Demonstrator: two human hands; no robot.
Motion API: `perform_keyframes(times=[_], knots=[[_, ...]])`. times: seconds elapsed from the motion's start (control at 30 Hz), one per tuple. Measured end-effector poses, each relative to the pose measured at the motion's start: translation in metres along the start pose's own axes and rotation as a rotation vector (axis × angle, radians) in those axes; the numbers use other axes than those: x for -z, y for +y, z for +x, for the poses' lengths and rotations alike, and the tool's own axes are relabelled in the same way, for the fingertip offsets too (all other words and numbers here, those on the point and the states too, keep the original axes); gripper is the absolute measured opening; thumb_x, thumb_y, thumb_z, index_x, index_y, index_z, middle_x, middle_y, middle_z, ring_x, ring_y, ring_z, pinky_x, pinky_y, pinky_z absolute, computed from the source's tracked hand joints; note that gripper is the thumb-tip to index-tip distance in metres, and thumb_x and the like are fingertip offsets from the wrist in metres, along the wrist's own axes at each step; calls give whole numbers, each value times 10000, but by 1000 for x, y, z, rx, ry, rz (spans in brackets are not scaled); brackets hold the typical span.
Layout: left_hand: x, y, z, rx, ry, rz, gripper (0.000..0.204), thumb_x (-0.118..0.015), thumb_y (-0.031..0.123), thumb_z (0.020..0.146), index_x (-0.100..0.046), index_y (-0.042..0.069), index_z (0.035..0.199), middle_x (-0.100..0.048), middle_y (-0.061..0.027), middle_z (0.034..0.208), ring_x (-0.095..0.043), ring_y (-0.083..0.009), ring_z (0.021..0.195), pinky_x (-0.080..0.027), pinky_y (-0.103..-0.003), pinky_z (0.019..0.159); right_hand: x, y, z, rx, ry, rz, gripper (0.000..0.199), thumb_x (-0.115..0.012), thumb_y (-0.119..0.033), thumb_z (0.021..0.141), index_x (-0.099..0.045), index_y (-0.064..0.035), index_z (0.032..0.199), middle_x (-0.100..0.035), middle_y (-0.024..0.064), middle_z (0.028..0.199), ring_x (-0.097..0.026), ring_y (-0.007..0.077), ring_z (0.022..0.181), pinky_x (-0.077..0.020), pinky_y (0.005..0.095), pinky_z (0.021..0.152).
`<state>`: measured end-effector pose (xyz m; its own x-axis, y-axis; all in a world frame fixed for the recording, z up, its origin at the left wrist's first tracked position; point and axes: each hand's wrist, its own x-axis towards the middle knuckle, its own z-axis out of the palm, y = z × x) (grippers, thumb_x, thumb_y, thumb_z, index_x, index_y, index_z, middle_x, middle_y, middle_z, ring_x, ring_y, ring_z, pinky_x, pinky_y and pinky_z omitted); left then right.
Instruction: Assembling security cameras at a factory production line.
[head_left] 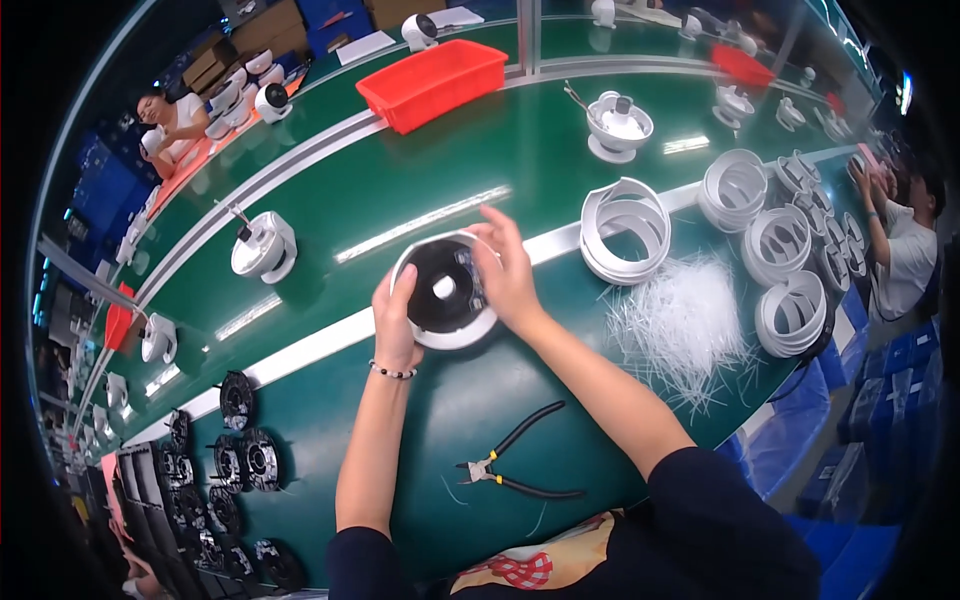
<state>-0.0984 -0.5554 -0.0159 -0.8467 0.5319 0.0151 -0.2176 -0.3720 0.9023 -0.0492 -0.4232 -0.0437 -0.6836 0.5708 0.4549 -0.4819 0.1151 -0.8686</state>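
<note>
Housing (445,289) — round, white-rimmed, black inside

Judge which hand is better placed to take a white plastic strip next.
Probably the right hand: it is nearer the tangled white plastic strips; the left hand holds the round white shell from its left.

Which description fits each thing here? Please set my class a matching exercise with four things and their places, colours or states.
Things
1. Wire cutters
2. Large bin beyond the hands
3. Round housing with a black inside
4. Thin white strips

Descriptions
A. Solid red
B. Between the left hand and the right hand
C. Heaped beside white rings
D. Lying on the green table, handles spread apart

Pairs: 1-D, 2-A, 3-B, 4-C
</note>
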Motion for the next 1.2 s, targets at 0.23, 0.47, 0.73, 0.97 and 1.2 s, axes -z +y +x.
perform_keyframes(times=[0.23,0.47,0.73,0.97,1.2], knots=[[-3,0,-17,-513,-134,428,517,-559,325,807,-478,-79,1121,-569,-118,1021,-534,-178,939,-402,-277,839,7,-14,6,62,41,75,502,-372,-378,913,-558,28,684,-499,14,543,-441,69,567,-369,237,517],[-36,46,-46,-960,-505,824,518,-703,206,614,-557,-85,1016,-598,-206,987,-561,-356,982,-438,-406,857,26,-46,-1,459,-149,-130,625,-200,-472,825,-543,18,641,-531,140,598,-542,258,537,-414,295,492],[-38,12,-43,-510,45,625,333,-548,206,785,-573,-57,988,-613,-119,882,-582,-175,786,-450,-270,748,45,-49,0,53,-201,-434,310,-418,-243,830,-551,19,731,-529,175,572,-532,320,516,-406,354,485],[15,-19,64,217,271,-322,295,-419,201,891,-485,-9,1088,-533,-134,1105,-518,-249,1019,-406,-389,913,108,-79,45,572,125,-1040,354,-630,-141,665,-538,-50,995,-550,85,720,-517,269,735,-386,367,690],[50,-74,131,5,461,385,406,-636,307,763,-560,-16,998,-584,-110,971,-515,-183,901,-413,-332,790,209,-76,48,308,150,-1457,174,-690,-131,624,-648,-42,767,-554,124,893,-535,277,854,-423,363,771]])
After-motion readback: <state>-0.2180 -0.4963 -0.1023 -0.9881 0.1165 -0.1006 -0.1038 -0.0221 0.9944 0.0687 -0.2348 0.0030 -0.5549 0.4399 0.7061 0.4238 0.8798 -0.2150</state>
